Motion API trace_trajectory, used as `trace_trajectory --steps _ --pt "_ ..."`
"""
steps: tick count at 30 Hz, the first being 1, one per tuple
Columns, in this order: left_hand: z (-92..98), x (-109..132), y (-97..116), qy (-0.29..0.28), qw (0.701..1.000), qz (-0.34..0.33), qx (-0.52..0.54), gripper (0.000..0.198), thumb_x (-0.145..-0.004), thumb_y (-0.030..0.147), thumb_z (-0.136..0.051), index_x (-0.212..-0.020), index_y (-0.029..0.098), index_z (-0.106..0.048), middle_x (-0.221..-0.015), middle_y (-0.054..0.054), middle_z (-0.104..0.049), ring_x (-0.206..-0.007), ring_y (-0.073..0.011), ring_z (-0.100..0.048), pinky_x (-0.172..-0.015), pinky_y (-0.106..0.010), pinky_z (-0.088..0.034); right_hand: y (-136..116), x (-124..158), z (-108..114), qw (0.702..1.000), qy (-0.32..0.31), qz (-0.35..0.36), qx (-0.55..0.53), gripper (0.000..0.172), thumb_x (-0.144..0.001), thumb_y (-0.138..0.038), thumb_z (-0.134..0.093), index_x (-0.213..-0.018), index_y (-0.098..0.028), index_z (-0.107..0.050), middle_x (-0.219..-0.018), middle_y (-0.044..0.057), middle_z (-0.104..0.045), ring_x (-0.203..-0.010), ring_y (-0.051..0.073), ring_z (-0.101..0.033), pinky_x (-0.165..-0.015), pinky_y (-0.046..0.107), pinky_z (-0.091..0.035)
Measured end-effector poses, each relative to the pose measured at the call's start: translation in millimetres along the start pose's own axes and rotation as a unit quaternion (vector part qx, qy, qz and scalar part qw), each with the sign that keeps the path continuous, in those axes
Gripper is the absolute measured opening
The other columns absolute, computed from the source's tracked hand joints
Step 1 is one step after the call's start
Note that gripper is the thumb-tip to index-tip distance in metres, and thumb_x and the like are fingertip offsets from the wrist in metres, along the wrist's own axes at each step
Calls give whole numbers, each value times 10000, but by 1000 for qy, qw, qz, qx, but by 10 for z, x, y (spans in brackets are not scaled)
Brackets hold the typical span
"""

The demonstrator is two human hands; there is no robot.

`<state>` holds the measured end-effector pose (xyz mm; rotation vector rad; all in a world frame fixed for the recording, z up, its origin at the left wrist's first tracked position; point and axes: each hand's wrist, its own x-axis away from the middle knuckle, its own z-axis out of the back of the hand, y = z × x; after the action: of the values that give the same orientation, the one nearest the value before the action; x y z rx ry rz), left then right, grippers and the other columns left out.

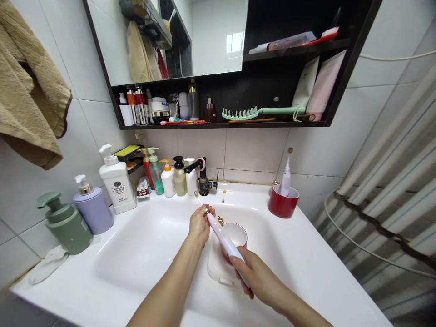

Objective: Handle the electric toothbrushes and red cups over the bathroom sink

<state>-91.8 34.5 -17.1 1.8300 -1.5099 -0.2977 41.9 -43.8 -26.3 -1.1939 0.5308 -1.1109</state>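
Over the sink (129,245), my right hand (250,270) is wrapped round the pale pink and light blue handle of an electric toothbrush (225,240). The handle slants up and left towards my left hand (200,225). There my fingers pinch the base of a white brush head (197,196), at the handle's tip; whether the two are fully joined I cannot tell. Below the handle, a red cup (243,234) with a white inside stands in the basin, partly hidden. It is on or beside a whitish tray-like piece (221,277). A small brush head (224,196) rests on the back ledge.
A black faucet (204,179) rises behind the basin. Another red cup (282,206) holds an electric toothbrush (285,179). Pump bottles, including a white one (117,186), line the left side. Above hangs a mirror cabinet (225,127) with a green hairbrush (245,113); a curtain (384,181) hangs right.
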Motion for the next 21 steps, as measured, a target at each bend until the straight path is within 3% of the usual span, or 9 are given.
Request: trace_trajectory --steps 14,21 --pt "39 -82 35 0 1000 -12 6 118 -704 111 -400 -630 103 -492 -514 -17 -519 -457 -66 -520 -505 -182 -430 38 19 -7 1000 -20 -14 -9 179 -731 -343 -286 -721 -180 -359 -535 -60 -405 -319 32 -365 -304 159 -291" --pt "46 -138 72 -14 995 -13 -102 69 -671 111 -440 -603 127 -441 -522 -18 -534 -456 -76 -514 -502 -199 -417 -136 63 30 999 33 -4 -37 204 -733 -338 -287 -626 -173 -340 -476 -75 -361 -319 30 -335 -354 174 -305"
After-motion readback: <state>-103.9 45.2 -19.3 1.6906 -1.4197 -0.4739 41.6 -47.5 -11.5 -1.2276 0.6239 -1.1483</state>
